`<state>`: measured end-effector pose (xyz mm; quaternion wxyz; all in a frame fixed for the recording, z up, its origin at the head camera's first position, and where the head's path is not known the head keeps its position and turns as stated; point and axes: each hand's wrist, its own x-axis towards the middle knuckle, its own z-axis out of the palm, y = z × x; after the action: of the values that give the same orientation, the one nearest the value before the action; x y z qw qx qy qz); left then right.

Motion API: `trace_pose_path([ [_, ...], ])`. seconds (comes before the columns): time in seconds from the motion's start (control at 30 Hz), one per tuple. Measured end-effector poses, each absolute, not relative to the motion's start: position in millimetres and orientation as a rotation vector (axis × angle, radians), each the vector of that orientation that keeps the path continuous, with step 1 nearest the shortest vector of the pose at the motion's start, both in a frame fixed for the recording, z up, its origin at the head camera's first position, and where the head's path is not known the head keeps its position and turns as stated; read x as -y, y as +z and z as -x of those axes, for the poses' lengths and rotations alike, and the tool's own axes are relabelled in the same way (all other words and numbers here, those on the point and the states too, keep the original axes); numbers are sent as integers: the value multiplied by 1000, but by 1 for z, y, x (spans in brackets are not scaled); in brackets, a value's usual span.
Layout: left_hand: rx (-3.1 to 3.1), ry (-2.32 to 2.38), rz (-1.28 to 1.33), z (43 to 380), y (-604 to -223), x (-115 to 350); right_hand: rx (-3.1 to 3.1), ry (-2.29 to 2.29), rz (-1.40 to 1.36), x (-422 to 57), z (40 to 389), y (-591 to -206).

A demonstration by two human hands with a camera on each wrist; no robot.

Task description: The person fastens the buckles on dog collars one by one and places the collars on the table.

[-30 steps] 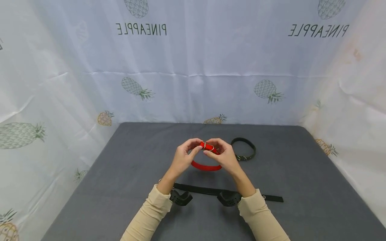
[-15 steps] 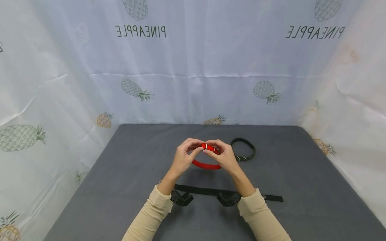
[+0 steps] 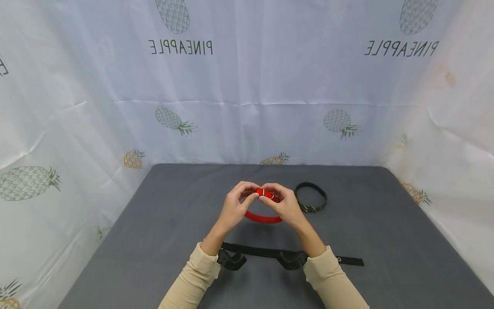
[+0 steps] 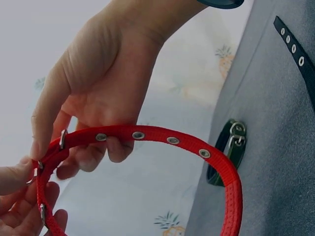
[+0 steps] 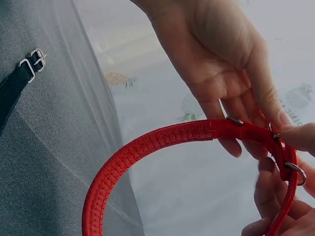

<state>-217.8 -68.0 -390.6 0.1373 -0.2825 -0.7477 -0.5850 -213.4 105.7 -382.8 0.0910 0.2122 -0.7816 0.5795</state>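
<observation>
In the head view, a red collar [image 3: 263, 219] is held up above the table as a loop. My left hand [image 3: 233, 207] pinches it on the left with thumb and fingers, and my right hand [image 3: 288, 207] pinches it on the right. Their thumbs nearly meet below the metal fittings. In the left wrist view, the collar's strap [image 4: 155, 133] shows several eyelets, and a metal loop [image 4: 63, 139] sits around it near my fingers. A metal ring [image 5: 298, 172] shows by my right fingers in the right wrist view. Fingertips partly hide the fittings.
A dark green collar [image 3: 322, 195] lies in a loop on the grey table [image 3: 185, 201], right of my hands. A black strap [image 3: 258, 251] lies lengthwise below my forearms, with a metal buckle [image 5: 38, 61] at one end. A pineapple-print curtain [image 3: 247, 81] stands behind.
Both hands stay on the red collar with only small finger shifts; its fittings turn slightly. The whole scene sits a little lower in the head view.
</observation>
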Motion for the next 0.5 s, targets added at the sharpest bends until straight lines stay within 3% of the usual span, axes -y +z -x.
trace_pose_path([
  [0.5, 2146, -1800, 843, 220, -386, 68, 2291, 1809, -702, -110, 216, -379],
])
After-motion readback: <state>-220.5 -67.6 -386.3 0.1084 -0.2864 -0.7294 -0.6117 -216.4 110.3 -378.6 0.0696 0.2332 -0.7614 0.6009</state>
